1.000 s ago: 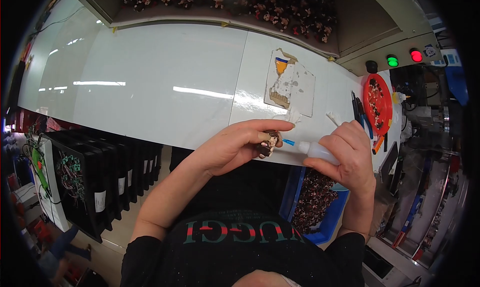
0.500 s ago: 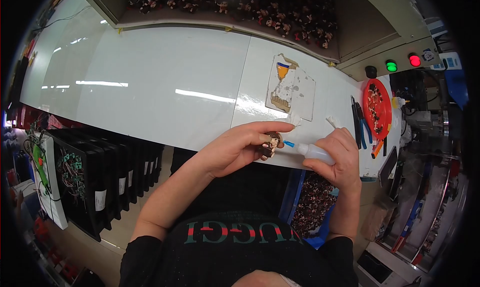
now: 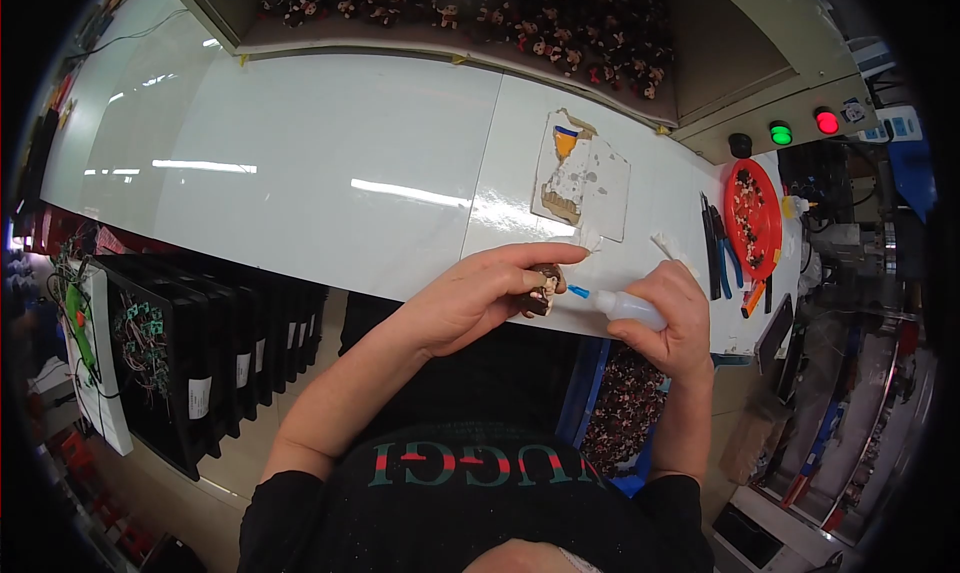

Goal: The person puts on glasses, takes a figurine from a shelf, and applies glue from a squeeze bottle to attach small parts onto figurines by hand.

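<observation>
My left hand point(image 3: 487, 291) pinches a small brown and cream figurine point(image 3: 541, 291) above the table's front edge. In my right hand point(image 3: 672, 308) is a translucent white squeeze bottle point(image 3: 630, 309) with a blue nozzle point(image 3: 579, 291). The bottle lies sideways in the grip, its nozzle pointing left, close to the figurine. Whether the tip touches it I cannot tell. Fingers cover part of the figurine and the rear of the bottle.
A stained card point(image 3: 582, 178) lies on the white table point(image 3: 330, 188). Right of it are pliers point(image 3: 728, 253) and a red dish point(image 3: 777, 213) of small parts. Many figurines fill the booth point(image 3: 560, 23) behind. A blue crate point(image 3: 583, 393) of small dark pieces stands below, black bins point(image 3: 200, 343) at left.
The figurine has turned slightly between my left fingers. My right hand and the bottle have shifted a little to the left, bringing the nozzle slightly nearer the figurine.
</observation>
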Action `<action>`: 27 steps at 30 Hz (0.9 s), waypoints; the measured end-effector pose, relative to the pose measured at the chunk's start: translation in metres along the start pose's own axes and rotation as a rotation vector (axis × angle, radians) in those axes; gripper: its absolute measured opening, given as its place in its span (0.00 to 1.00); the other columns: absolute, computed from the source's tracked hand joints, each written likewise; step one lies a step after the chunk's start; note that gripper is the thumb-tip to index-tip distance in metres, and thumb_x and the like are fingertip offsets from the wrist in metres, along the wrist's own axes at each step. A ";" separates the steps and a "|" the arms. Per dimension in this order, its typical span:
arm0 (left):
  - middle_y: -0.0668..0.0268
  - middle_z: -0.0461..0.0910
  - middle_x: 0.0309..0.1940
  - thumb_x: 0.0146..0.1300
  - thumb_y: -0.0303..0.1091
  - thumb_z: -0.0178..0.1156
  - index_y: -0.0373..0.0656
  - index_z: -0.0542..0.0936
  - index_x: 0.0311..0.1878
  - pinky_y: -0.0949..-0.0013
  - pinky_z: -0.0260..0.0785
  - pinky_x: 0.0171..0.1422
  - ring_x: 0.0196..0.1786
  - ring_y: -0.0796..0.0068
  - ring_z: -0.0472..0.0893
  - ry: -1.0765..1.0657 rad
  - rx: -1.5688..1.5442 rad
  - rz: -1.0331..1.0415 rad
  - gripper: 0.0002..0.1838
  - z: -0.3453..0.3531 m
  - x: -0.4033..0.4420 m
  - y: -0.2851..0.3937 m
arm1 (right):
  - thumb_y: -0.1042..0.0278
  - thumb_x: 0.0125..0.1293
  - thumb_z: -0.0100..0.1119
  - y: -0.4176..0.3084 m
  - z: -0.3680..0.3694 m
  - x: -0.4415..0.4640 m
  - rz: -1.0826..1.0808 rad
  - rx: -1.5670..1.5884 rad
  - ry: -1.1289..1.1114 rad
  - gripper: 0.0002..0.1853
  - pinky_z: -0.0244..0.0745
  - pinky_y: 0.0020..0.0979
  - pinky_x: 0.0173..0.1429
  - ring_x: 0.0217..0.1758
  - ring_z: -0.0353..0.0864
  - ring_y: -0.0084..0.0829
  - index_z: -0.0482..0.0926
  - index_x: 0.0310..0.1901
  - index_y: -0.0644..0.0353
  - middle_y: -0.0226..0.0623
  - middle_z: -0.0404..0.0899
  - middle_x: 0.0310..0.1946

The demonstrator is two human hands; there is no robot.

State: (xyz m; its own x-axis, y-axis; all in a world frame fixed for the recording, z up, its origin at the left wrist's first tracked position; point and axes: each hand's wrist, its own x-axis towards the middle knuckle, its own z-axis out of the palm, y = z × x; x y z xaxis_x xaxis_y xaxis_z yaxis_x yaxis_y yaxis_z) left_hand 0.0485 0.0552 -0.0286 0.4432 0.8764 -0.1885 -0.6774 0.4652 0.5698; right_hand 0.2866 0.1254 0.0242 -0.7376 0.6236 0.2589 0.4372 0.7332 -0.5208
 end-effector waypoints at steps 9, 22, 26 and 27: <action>0.66 0.73 0.48 0.65 0.28 0.47 0.35 0.71 0.65 0.72 0.66 0.58 0.48 0.80 0.71 0.001 0.026 -0.009 0.24 0.001 0.000 0.001 | 0.51 0.45 0.74 -0.002 -0.003 0.004 -0.011 -0.027 -0.029 0.20 0.62 0.34 0.33 0.26 0.71 0.37 0.79 0.29 0.57 0.33 0.71 0.22; 0.67 0.77 0.47 0.64 0.34 0.54 0.40 0.75 0.61 0.75 0.70 0.48 0.42 0.80 0.74 -0.055 0.139 0.133 0.22 0.001 0.001 -0.014 | 0.65 0.54 0.65 0.026 -0.011 -0.028 0.143 -0.043 -0.088 0.15 0.67 0.43 0.52 0.43 0.74 0.50 0.77 0.39 0.67 0.50 0.76 0.37; 0.69 0.74 0.42 0.64 0.35 0.53 0.40 0.70 0.65 0.75 0.67 0.44 0.37 0.81 0.71 -0.051 -0.047 0.196 0.26 -0.008 0.011 -0.023 | 0.64 0.72 0.52 0.068 -0.003 -0.028 0.172 -0.142 0.177 0.12 0.74 0.34 0.40 0.35 0.76 0.33 0.78 0.45 0.64 0.42 0.80 0.37; 0.68 0.74 0.42 0.64 0.35 0.53 0.39 0.68 0.66 0.75 0.67 0.44 0.38 0.81 0.71 -0.042 -0.066 0.211 0.26 -0.007 0.011 -0.023 | 0.62 0.72 0.52 0.070 0.002 -0.025 0.354 -0.088 0.292 0.14 0.75 0.34 0.39 0.35 0.77 0.33 0.78 0.45 0.67 0.44 0.81 0.36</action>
State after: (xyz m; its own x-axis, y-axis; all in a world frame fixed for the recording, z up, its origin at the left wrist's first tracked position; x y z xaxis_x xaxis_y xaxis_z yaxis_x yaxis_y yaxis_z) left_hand 0.0644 0.0554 -0.0495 0.3109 0.9497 -0.0369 -0.7940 0.2809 0.5391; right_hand 0.3352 0.1605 -0.0205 -0.3650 0.8805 0.3024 0.6873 0.4739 -0.5505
